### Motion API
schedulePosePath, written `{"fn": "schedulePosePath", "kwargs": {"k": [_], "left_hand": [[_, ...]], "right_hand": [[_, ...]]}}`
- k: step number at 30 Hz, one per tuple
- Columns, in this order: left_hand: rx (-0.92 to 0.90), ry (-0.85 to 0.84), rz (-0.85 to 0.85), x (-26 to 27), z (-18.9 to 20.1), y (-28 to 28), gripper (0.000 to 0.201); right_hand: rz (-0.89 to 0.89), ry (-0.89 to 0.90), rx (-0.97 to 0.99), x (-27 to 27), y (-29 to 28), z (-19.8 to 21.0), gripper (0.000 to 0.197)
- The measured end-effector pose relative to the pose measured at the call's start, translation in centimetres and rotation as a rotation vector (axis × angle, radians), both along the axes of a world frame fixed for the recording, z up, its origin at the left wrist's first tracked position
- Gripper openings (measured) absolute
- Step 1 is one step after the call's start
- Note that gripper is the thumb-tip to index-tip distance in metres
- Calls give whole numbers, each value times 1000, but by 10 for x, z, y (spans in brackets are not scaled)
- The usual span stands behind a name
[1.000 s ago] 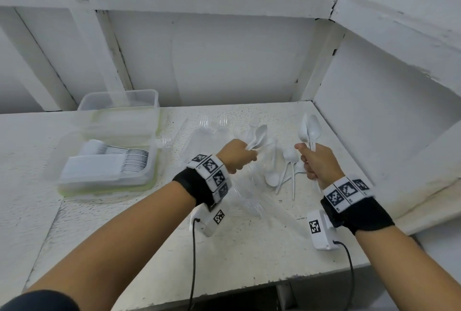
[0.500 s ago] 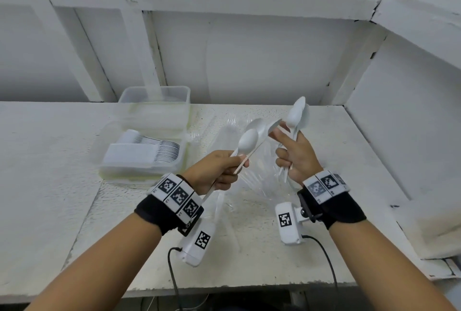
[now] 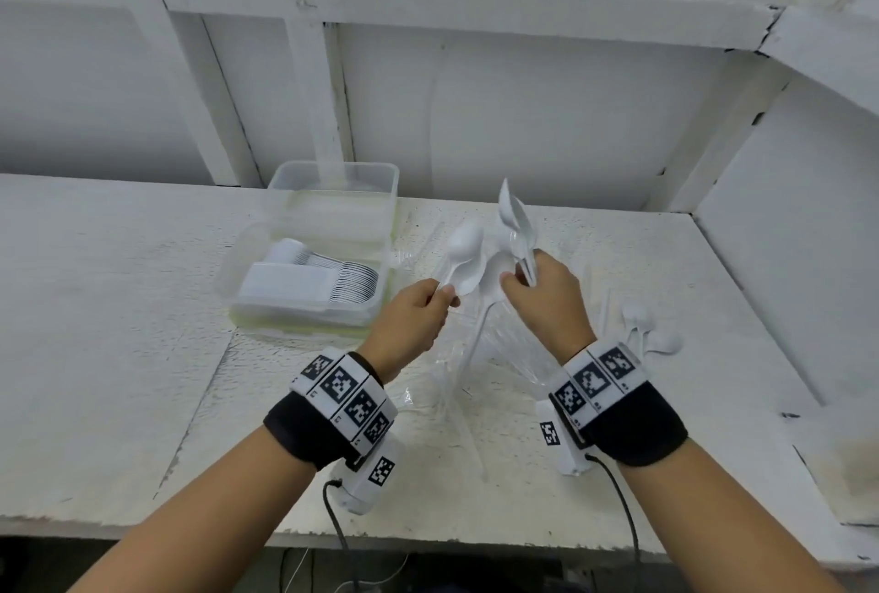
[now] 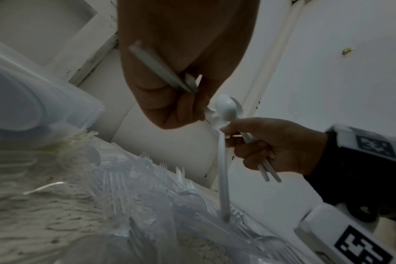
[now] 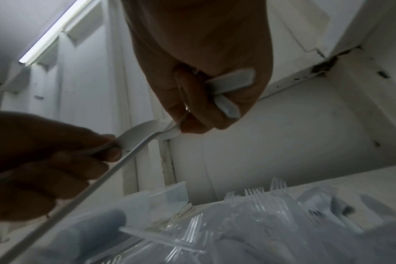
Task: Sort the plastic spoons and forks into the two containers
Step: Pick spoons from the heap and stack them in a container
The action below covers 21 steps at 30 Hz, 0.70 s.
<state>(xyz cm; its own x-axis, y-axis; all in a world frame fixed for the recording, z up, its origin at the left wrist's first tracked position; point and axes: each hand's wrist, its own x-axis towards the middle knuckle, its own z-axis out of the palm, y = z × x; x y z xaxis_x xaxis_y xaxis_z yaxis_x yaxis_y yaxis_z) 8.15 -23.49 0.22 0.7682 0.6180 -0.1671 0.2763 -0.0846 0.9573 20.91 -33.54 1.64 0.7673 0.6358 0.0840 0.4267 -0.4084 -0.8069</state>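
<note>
My left hand point(image 3: 444, 297) grips white plastic spoons point(image 3: 465, 254) by their handles, bowls pointing up. Close beside it, my right hand point(image 3: 516, 278) grips another bunch of white spoons point(image 3: 514, 219). One more white spoon point(image 3: 475, 345) hangs handle-down between the hands, its bowl end at the fingertips of both. In the left wrist view this spoon point(image 4: 223, 169) drops from my right hand point(image 4: 271, 142) toward the clear forks point(image 4: 158, 187). The near clear container point(image 3: 247, 302) holds a row of white spoons. The far container point(image 3: 333, 178) behind it looks empty.
A pile of clear plastic forks point(image 3: 504, 354) lies on the white table point(image 3: 119, 307) under my hands. A few loose white spoons point(image 3: 651, 331) lie to the right. White walls close the table's back and right side.
My hands have risen from the table with their spoons and drawn together over the fork pile. The view has swung, so the containers sit nearer the middle.
</note>
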Motion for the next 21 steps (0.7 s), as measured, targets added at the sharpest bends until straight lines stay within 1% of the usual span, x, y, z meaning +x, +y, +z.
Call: {"fn": "schedulePosePath", "kwargs": {"k": [2,4,8,10,11,12,14,17,19,21], "left_hand": [[34,-33,9,0,-2,-4,25],[30,-57,9,0,-2,-8,25],[-61,-100,27,-5,3,-13,23],[-34,-89,30,-8,3,-14,23],[-26,-84,33,-9,3,-14,23],[-25,-80,34,-10,3,-15,24],[-40,-74,23,-12,4,-16,25],[-43,-67,-3,-14,5,-20,25],[0,-66,22,-16,4,-20,23],[19,-63,81,-19,3,-19,22]], "right_hand": [[7,7,27,-9,5,-1,30],[0,51,77,-15,10,-2,33],[-14,158,158,-25,12,-2,30],[-11,215,173,-29,11,-1,37],[-5,217,165,-31,10,-1,39],[4,206,161,-32,10,-1,37],[11,186,163,-34,8,-2,29],[-23,186,162,-33,4,-4,23],[-69,187,165,-30,1,-4,29],[-106,190,171,-27,-3,-3,34]]}}
